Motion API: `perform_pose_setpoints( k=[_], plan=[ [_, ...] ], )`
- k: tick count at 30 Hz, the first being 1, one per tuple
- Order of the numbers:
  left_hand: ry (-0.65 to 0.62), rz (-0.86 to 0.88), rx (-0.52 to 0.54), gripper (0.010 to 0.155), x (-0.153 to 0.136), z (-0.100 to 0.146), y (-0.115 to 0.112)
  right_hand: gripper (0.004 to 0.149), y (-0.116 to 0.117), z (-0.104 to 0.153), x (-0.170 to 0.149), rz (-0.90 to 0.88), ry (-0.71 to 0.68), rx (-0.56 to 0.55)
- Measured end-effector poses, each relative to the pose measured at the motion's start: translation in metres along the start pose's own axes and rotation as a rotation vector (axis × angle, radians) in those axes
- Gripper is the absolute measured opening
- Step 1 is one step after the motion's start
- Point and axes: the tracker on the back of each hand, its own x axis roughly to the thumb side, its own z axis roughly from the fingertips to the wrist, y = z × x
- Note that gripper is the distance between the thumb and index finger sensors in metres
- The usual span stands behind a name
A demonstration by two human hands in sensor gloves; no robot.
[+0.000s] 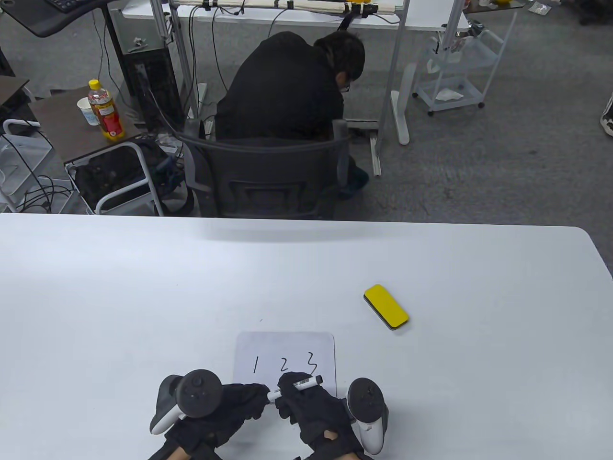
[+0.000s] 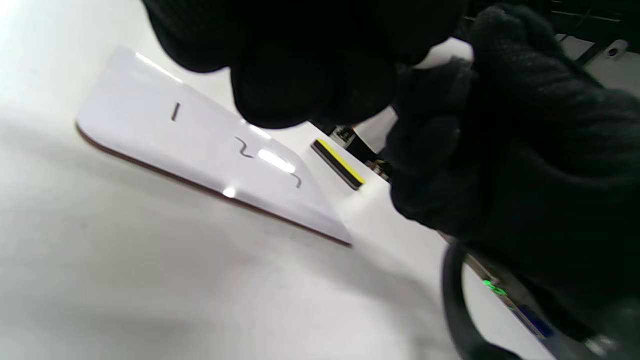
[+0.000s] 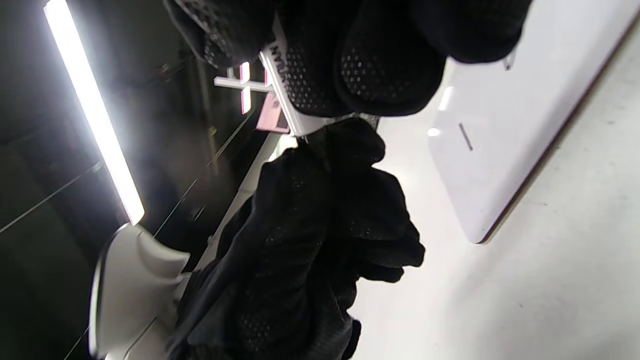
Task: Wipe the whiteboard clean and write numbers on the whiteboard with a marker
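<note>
Holding the marker (image 1: pixel 294 386) near its middle, the right hand (image 1: pixel 311 412) has its fingers curled round the barrel, which lies almost level above the near edge of the whiteboard (image 1: pixel 285 346); its dark end points right, toward the last digit. The left hand (image 1: pixel 230 407) meets the marker's pale left end, fingertips pinching it; whether that end is a cap cannot be told. The whiteboard lies flat on the desk (image 1: pixel 143 287) just beyond both hands and bears "1 2 3" in black, with no smears visible. The yellow-topped eraser (image 1: pixel 386 306) rests on the desk beyond and to the right of the whiteboard, apart from it. Beyond the desk, a person (image 1: pixel 292 86) sits in an office chair (image 1: pixel 263 177), back turned.

Judged from this layout, wiping is finished and the writing appears complete or nearly so; the step in hand looks like capping the marker. The next move would call for seating the cap squarely, then setting the marker down off the written digits.
</note>
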Motion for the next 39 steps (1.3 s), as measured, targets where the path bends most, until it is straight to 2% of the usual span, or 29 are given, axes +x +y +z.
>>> perform_pose_setpoints(
  k=[6,7,11,16,23,27,30,33,35,39],
  plan=[
    [-0.065,0.075,-0.047,0.049,-0.002,-0.002,0.0,0.046,-0.002,-0.003,0.007,0.072,-0.1,0.115],
    [-0.069,0.102,-0.069,0.049,-0.003,-0.002,-0.001,0.047,-0.002,-0.003,0.007,0.067,-0.101,0.109],
    [-0.014,0.111,-0.048,0.049,-0.009,-0.004,-0.003,0.048,-0.004,-0.004,0.004,0.061,-0.068,0.075],
    [-0.012,0.108,-0.064,0.049,-0.008,-0.004,-0.006,0.051,-0.005,-0.005,-0.007,-0.073,0.021,0.079],
    [-0.032,0.051,-0.14,0.049,0.0,-0.007,-0.017,0.05,-0.007,-0.004,-0.01,0.02,0.072,0.042],
    [-0.011,-0.022,-0.123,0.049,0.001,-0.007,-0.019,0.051,-0.008,-0.005,-0.015,0.028,0.101,0.027],
    [0.015,-0.044,-0.11,0.055,-0.001,-0.007,-0.017,0.052,-0.011,-0.008,-0.018,-0.02,0.133,0.032],
    [0.055,-0.09,-0.063,0.055,-0.006,-0.005,-0.01,0.056,-0.02,-0.01,-0.019,0.016,0.165,0.005],
    [0.068,-0.094,-0.048,0.055,-0.01,-0.005,-0.006,0.056,-0.031,-0.011,-0.018,0.107,0.176,-0.046],
    [0.077,-0.05,-0.031,0.056,-0.014,-0.004,0.0,0.055,-0.07,-0.013,-0.011,0.38,0.253,-0.198]
  ],
)
